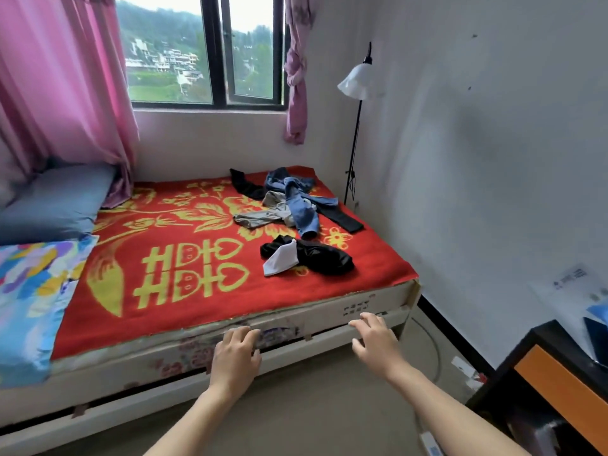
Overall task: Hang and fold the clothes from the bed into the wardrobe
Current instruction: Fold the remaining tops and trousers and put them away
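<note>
A bed (329,319) with a red and yellow blanket (184,258) fills the middle of the head view. On its far right lie a blue garment (304,209), a grey garment (263,217) and a long black garment (342,218) in a loose pile. Nearer lies a black garment (325,256) with a white piece (279,261) on it. My left hand (235,357) and my right hand (375,340) reach forward with relaxed fingers over the bed's near edge, holding nothing. No wardrobe is in view.
A blue pillow (56,205) and a patterned cloth (29,291) lie at the bed's left. A floor lamp (357,126) stands in the far right corner. A black and orange cabinet (556,383) stands at the near right. A cable (431,340) and power strip (431,445) lie on the floor.
</note>
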Demonstrator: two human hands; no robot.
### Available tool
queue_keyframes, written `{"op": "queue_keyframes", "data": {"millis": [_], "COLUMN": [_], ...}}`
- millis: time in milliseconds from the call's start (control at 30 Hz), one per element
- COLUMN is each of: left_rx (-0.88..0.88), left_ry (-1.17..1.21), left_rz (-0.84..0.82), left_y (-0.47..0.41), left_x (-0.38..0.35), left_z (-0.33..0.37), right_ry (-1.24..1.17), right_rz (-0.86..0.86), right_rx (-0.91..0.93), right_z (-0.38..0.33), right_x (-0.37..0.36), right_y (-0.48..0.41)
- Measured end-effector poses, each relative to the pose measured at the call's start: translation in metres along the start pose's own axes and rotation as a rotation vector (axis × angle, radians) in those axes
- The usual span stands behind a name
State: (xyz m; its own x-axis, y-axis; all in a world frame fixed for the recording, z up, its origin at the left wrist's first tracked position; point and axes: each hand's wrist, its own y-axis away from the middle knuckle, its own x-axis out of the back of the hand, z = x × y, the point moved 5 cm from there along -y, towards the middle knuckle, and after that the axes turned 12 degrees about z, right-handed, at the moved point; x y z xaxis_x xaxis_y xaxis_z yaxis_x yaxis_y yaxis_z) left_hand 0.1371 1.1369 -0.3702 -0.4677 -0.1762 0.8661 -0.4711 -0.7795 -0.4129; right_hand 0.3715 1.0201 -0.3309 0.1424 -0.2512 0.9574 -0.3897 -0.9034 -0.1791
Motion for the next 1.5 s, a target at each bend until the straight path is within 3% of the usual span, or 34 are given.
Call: {"op": "queue_keyframes", "data": {"millis": [133,333,533,867,1200,1500], "left_rx": [0.162,0.255,0.215,0.527,0.907,1.066], "left_ry": [0.057,0.053,0.012,0.020,-0.007,-0.005], "left_rz": [-0.020,-0.062,-0.248,-0.304,-0.389,-0.502], "left_y": [-0.089,-0.193,-0.255,-0.379,-0.446,-0.431], "left_x": [-0.031,-0.063,-0.096,-0.192,-0.276,-0.316], "left_z": [-0.052,-0.105,-0.126,-0.183,-0.232,-0.240], "right_ry": [0.050,0.024,0.034,-0.027,-0.034,-0.231], "right_rz": [-0.037,-0.021,-0.136,-0.292,-0.537,-0.619], "right_rx": [-0.011,-0.133,-0.152,-0.189,-0.086,-0.314], "right_z": [-0.006,0.007,0.019,0.042,0.043,0.055], "right_x": [-0.012,-0.024,-0.077,-0.201,-0.309,-0.384], "right_y": [-0.092,-0.206,-0.273,-0.502,-0.639,-0.674]}}
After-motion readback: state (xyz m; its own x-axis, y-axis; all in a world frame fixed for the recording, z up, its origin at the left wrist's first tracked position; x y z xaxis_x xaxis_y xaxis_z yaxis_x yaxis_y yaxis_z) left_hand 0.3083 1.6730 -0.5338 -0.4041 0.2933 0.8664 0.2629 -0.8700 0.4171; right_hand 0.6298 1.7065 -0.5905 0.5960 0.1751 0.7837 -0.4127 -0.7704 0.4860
